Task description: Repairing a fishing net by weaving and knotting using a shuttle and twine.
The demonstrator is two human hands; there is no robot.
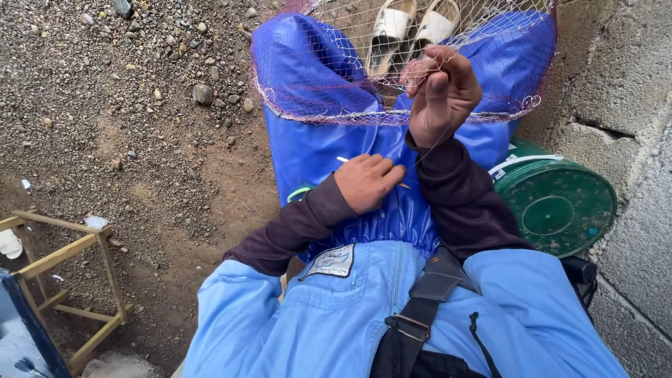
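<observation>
We look down at a seated person in a light blue jacket (336,329), with a blue apron (329,161) spread over the lap and legs. A fine fishing net (336,63), pale with a reddish edge cord, lies stretched across the knees and over the far end of the apron. Through its mesh we see a pair of white sandals (411,28) on the gravel ground (126,105).

The right hand (442,94) is raised above the lap, its fingers clenched around a pinch of net and thin line, the thumb pressed against the forefinger. The left hand (365,182) rests lower on the apron, fingers curled over a slim netting needle (344,160), of which we see a pale tip at one side of the hand and an orange tip at the other. A taut thread (425,150) runs from the left hand up to the right hand. Both forearms wear dark brown sleeves (462,203).

To the person's right, a green drum (560,206) lies on its side against a concrete block wall (623,84). To the left stands a bare wooden frame (70,280).
</observation>
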